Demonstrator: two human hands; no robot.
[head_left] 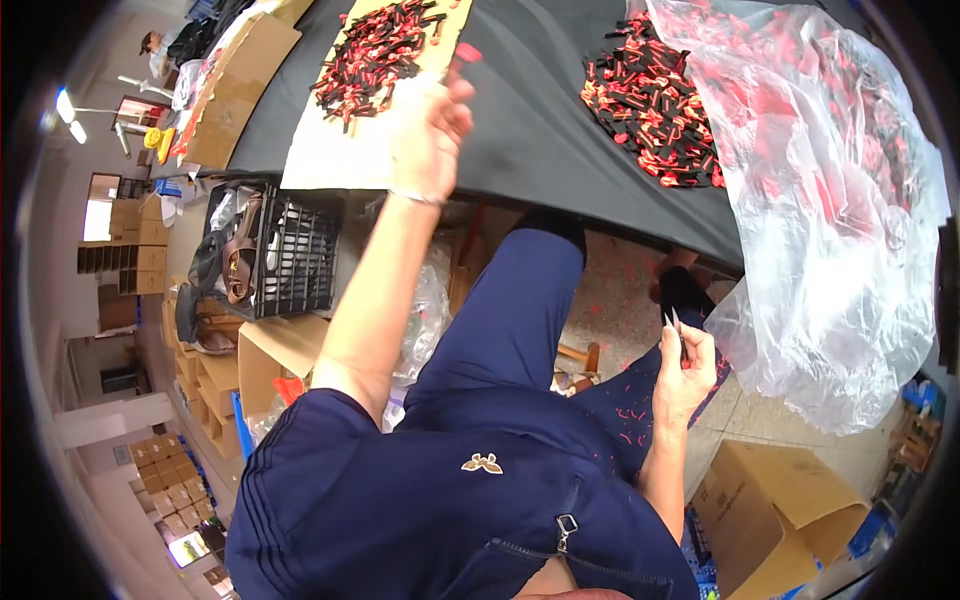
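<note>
My left hand (430, 135) is stretched over the near right part of a pale cardboard sheet (310, 150), its fingers apart and loosely bent. Just beyond its fingertips is a small red piece (468, 52); whether they touch is unclear. A pile of small black and red pieces (375, 60) covers the sheet's far part. Low over my right leg, my right hand (683, 378) is closed around small dark thread snips (674, 322), their two pale points facing away from me. A larger heap of like pieces (655, 110) lies at the table's right.
A clear plastic bag (810, 170) with more red and black pieces hangs over the right table edge. Below the black-covered table (520, 130), a black crate (300, 260) stands left and an open carton (775, 520) right. Red scraps dot my trousers (635, 420).
</note>
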